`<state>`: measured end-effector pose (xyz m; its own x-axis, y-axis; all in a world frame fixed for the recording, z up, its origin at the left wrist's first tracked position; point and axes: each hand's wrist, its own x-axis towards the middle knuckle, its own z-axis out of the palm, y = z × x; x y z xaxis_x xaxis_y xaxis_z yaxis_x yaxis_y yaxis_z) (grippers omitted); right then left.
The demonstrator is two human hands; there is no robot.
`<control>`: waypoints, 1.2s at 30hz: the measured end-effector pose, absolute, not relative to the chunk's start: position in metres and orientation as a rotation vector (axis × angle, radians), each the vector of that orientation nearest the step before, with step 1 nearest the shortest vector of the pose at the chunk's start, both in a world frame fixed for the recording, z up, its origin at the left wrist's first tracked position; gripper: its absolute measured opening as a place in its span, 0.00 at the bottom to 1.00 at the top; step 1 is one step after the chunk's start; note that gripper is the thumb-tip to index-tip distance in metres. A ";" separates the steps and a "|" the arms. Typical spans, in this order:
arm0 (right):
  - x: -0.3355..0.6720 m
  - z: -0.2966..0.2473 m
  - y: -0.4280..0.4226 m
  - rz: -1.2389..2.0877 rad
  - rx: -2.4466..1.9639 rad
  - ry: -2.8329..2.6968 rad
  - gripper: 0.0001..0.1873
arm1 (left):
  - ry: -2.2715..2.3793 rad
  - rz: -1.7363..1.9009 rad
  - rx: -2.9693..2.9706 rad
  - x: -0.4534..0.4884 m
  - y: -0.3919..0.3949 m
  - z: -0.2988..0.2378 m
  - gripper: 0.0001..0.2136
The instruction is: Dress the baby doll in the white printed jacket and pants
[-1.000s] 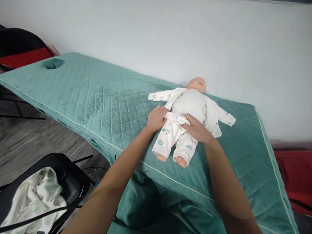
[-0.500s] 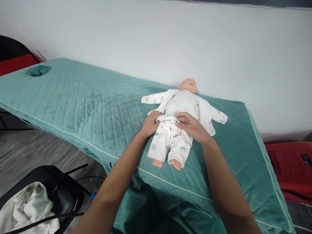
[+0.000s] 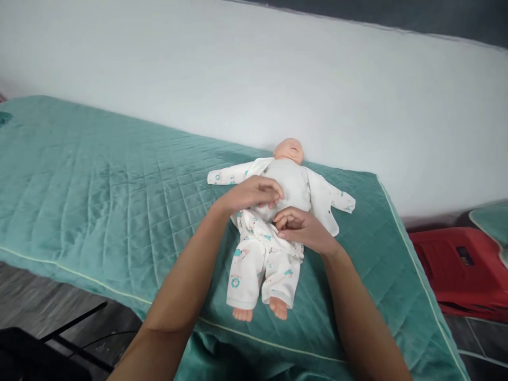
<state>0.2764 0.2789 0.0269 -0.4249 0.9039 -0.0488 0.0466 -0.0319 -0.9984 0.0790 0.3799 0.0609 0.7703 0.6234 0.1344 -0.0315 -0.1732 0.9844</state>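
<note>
A baby doll [image 3: 289,151] lies on its back on a teal quilted table [image 3: 119,185], head toward the wall. It wears an open white printed jacket [image 3: 325,198] and matching printed trousers [image 3: 257,259], with bare feet at the near edge. My left hand [image 3: 250,193] rests over the doll's belly, fingers curled at the trouser waistband. My right hand [image 3: 297,230] lies at the waist just to the right, fingers pinching the waistband cloth.
A white wall runs behind the table. A red seat [image 3: 460,270] stands to the right of the table, and a black chair edge [image 3: 24,360] shows at the lower left. Grey floor lies below the table's front edge.
My view has swung right, so the doll sits lower and nearer. Both hands have shifted from the doll's hips up onto the waistband at its belly. The chair with white cloth has left view.
</note>
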 end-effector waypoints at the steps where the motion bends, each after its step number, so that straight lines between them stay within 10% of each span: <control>1: 0.276 0.028 0.279 1.567 -1.029 -1.566 0.16 | 0.459 0.536 1.681 0.080 0.380 0.059 0.08; 16: 0.279 0.020 0.282 1.596 -0.969 -1.306 0.18 | 0.414 0.287 1.918 0.071 0.362 0.053 0.11; 26: 0.295 0.021 0.288 1.149 -1.236 -1.027 0.18 | 0.578 1.009 1.117 0.064 0.385 0.010 0.19; 36: 0.314 0.001 0.300 1.090 -1.288 -0.830 0.18 | 0.756 0.956 1.114 0.062 0.397 -0.001 0.16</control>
<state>0.3136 0.2999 0.0011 0.3075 0.9466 -0.0972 -0.1572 -0.0502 -0.9863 0.0616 0.3973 -0.0012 0.4117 0.9107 -0.0345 -0.2437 0.1465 0.9587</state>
